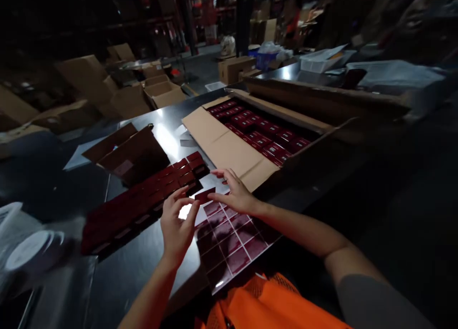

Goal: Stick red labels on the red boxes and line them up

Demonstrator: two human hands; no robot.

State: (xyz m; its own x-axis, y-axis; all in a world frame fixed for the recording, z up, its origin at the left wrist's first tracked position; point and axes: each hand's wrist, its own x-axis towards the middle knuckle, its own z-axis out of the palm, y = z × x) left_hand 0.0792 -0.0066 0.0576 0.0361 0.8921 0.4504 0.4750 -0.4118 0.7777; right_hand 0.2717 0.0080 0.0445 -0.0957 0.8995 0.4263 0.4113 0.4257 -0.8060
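Note:
A glossy sheet of dark red stickers [229, 238] lies on the shiny dark table [139, 262] right in front of me. My left hand [176, 226] and my right hand [234, 193] pinch one dark red sticker [204, 195] between their fingertips, just above the sheet's far edge. A long row of small dark red boxes [143, 200] lies to the left of my hands. Behind my right hand stands an open cardboard carton [218, 138] with several more red boxes [261, 133] packed inside.
A flat dark brown folded carton [125, 152] lies at the left on the table. A white roll of tape [32, 250] sits at the near left edge. Cardboard boxes [157, 93] stand on the floor beyond. White trays and papers [358, 66] lie at the far right.

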